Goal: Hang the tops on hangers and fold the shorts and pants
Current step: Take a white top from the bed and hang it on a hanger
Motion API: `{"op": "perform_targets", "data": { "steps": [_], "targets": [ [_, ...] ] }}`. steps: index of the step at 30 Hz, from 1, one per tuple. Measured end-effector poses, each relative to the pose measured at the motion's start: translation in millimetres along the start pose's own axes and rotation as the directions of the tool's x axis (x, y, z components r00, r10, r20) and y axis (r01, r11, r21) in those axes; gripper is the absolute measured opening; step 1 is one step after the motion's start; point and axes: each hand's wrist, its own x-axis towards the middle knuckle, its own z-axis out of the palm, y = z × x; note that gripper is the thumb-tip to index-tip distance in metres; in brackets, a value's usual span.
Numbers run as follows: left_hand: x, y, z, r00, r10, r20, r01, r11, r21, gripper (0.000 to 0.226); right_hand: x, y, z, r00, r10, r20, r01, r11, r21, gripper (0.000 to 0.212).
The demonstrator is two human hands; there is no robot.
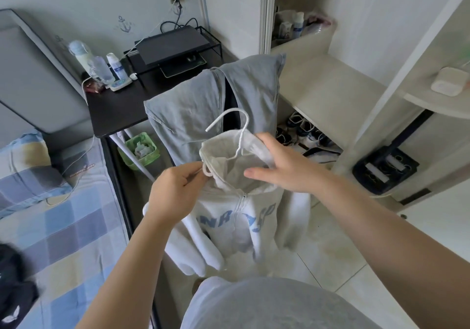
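A white zip hoodie [244,224] with blue lettering hangs in front of me on a white hanger [240,128], whose hook sticks up out of the hood. My left hand [175,189] pinches the hood's drawstring at the hood's left edge. My right hand [282,166] grips the right side of the hood near the hanger's neck. Behind the hoodie, grey pants [203,105] are draped over a chair back. A dark garment [12,285] lies on the bed at the lower left.
A bed with a checked blue sheet [71,227] is on the left. A black desk [122,107] holds bottles and a wire rack. A green bin [140,150] stands under it. Cream shelves [330,100] with shoes beneath are on the right.
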Motion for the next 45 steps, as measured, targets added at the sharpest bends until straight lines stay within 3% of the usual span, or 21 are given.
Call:
{"op": "perform_targets", "data": {
  "steps": [2,5,9,13,15,17,20,22,26,30,31,34,40,43,45],
  "targets": [
    [0.8,0.0,0.5,0.998,0.042,0.042,-0.042,0.999,0.009,0.044,-2.7,0.0,6.1,0.999,-0.043,-0.019,0.044,0.998,0.033,0.063],
    [3.0,1.1,3.4,0.997,0.049,0.052,-0.046,0.998,-0.05,0.047,-2.9,-3.6,15.7,0.994,-0.108,-0.023,0.11,0.992,0.061,0.024],
    [4.1,-5.0,-7.1,0.984,0.055,-0.171,-0.075,0.991,-0.114,0.033,-9.1,-1.7,20.6,0.996,-0.087,-0.021,0.089,0.989,0.115,0.031],
    [6.7,5.7,-14.6,0.932,0.064,-0.357,-0.15,0.964,-0.22,0.024,-10.0,-3.1,19.4,0.998,0.0,0.068,-0.002,1.0,0.025,0.041],
    [12.7,14.5,-16.0,0.938,0.134,-0.32,-0.216,0.948,-0.235,0.019,-7.5,-7.9,20.5,0.998,0.005,0.068,-0.005,1.0,-0.002,0.042],
    [21.4,19.7,-19.5,0.971,0.194,-0.14,-0.223,0.948,-0.228,0.021,-6.3,-12.6,21.8,0.999,-0.031,0.008,0.03,0.999,0.033,0.042],
    [29.7,17.5,-23.1,0.974,0.186,0.128,-0.163,0.971,-0.175,0.013,-7.8,-12.3,23.7,0.982,-0.085,-0.169,0.112,0.982,0.155,0.04],
    [28.4,10.8,-21.5,0.976,0.136,0.171,-0.112,0.984,-0.141,0.015,-11.6,-10.2,25.3,0.968,-0.12,-0.22,0.157,0.974,0.161,0.039],
    [20.1,-13.8,-14.1,0.998,0.006,0.064,-0.011,0.997,0.074,0.054,-17.5,-2.7,25.3,0.956,-0.141,-0.258,0.195,0.961,0.195,0.039],
    [12.9,-44.9,-10.8,0.986,-0.158,0.054,0.158,0.987,-0.009,0.074,-20.2,4.8,17.8,0.917,-0.183,-0.355,0.252,0.954,0.16,0.041],
    [12.8,-52.3,-10.0,0.98,-0.195,0.037,0.195,0.981,0.009,0.07,-20.7,8.1,16.1,0.912,-0.181,-0.367,0.254,0.954,0.162,0.041],
    [17.4,-64.5,-12.6,0.986,-0.157,-0.062,0.164,0.976,0.143,0.022,-22.5,20.3,13.9,0.91,-0.15,-0.386,0.225,0.962,0.157,0.045],
    [27.2,-65.4,-26.2,0.993,-0.095,-0.066,0.106,0.975,0.194,0.008,-26.3,42.0,13.6,0.912,-0.111,-0.395,0.173,0.977,0.123,0.053],
    [29.2,-68.0,-38.6,0.997,-0.069,-0.038,0.075,0.979,0.19,0.023,-31.2,57.1,4.7,0.908,-0.034,-0.417,0.092,0.989,0.12,0.046],
    [27.6,-68.2,-41.6,0.995,-0.018,-0.1,0.036,0.983,0.179,0.029,-35.5,66.7,0.8,0.913,-0.012,-0.408,0.058,0.993,0.102,0.042]
  ]
}}
